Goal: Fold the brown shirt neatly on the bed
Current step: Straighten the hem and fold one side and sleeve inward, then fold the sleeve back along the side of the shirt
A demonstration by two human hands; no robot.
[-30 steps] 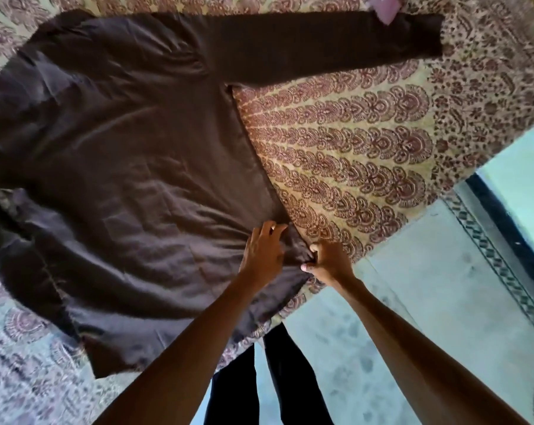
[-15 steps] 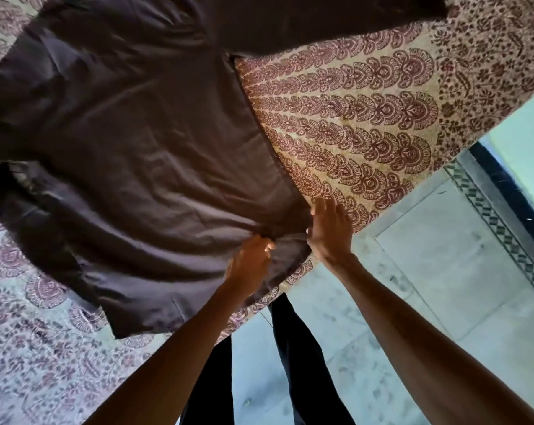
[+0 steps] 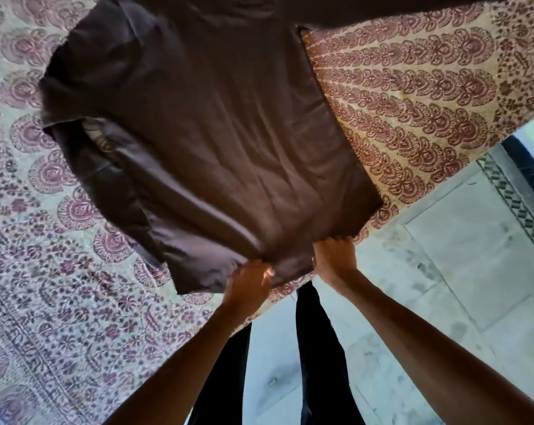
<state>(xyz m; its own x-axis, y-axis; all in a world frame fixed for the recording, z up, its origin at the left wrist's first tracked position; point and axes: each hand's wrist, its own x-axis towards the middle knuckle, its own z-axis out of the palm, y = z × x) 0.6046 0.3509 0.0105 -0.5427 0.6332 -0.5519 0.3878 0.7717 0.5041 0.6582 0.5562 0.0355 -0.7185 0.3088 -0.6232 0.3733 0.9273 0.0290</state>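
I am now gripping the hem of the brown shirt [image 3: 216, 142] with my left hand [image 3: 249, 285], no longer lying flat, and my right hand [image 3: 333, 256], fingers pinching cloth, tugging it smooth at the edge of the bed [image 3: 413, 96] before folding

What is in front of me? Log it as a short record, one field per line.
shirt: brown shirt, spread on the bed, hem nearest the person, left side rumpled
sleeve: stretched toward the top right
left hand: grips the hem
right hand: grips the hem close to the near right corner
bedspread: patterned print, under the shirt
floor: pale tiles beside the bed
trousers: dark, at the bed's edge
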